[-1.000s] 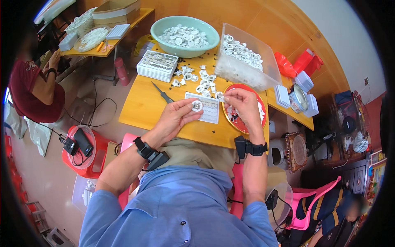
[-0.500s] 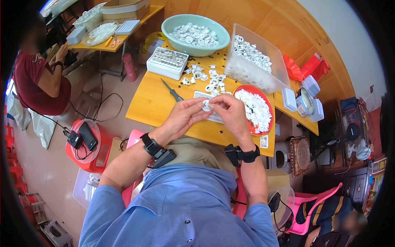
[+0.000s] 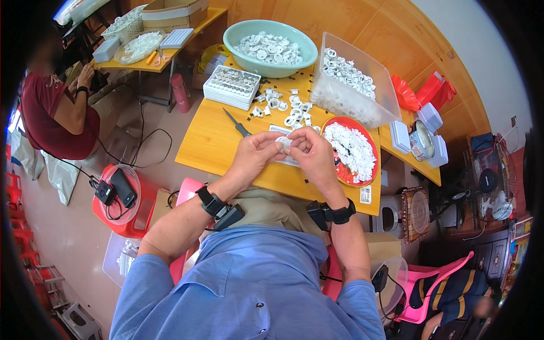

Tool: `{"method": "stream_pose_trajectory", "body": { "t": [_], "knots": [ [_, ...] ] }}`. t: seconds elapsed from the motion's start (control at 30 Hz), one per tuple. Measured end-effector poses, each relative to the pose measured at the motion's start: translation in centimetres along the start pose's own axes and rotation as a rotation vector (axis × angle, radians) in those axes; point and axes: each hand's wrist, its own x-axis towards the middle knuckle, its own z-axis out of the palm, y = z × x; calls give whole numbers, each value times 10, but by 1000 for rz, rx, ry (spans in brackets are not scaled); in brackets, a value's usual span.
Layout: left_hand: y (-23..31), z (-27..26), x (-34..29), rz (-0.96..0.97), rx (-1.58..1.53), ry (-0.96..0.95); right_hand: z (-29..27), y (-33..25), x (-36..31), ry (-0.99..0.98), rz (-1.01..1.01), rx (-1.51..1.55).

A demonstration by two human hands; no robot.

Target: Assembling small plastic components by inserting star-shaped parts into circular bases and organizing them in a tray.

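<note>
Between the fingertips of both hands is a small round white plastic part (image 3: 283, 143), held above the near edge of the yellow table (image 3: 207, 144). My left hand (image 3: 256, 152) pinches it from the left, my right hand (image 3: 311, 154) from the right. Partly hidden beneath the hands lies a white tray (image 3: 277, 129). A soldering-iron-like tool with a dark handle (image 3: 238, 124) rests left of them. Beyond lie several loose white plastic pieces (image 3: 296, 112). Right of my right hand, a red round tray (image 3: 376, 164) holds a heap of small white parts (image 3: 354, 150).
A green basin (image 3: 226, 45) and a clear bin (image 3: 385, 107), both full of white parts, stand at the back, beside stacked trays of metal discs (image 3: 231, 85). Red stool (image 3: 133, 224) at left holds black devices. Another person (image 3: 62, 113) sits at the far left.
The white part has turned in my fingers and shows a different face. My right fingers have shifted slightly around it; the hands stay at nearly the same place.
</note>
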Motion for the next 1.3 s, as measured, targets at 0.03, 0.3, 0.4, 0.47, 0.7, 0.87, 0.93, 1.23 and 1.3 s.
{"method": "stream_pose_trajectory", "body": {
  "t": [0.03, 0.3, 0.4, 0.47, 0.7, 0.87, 0.93, 1.23, 1.3],
  "knots": [
    [1, 1, -1, 1, 0, 2, -1, 1, 0, -32, 61, 55],
    [0, 2, -2, 122, 65, -71, -6, 1, 2, -93, 123, 237],
    [3, 4, -4, 120, 119, -60, -6, 3, 1, -110, 121, 242],
    [2, 3, -4, 127, 107, -51, -4, 3, 1, -114, 104, 223],
    [-6, -3, -1, 179, 114, -64, 3, -1, -2, -61, 39, 109],
    [-8, -5, 1, 160, 143, -57, 9, -2, -4, -22, 2, 70],
    [-6, -4, 0, 157, 130, -59, 9, 1, -4, -5, 46, 130],
    [-1, 2, -1, 39, -18, -109, 0, 10, 2, -55, 201, 340],
    [-2, 1, -1, 36, -15, -87, 1, 11, 3, -55, 204, 335]
  ]
}}
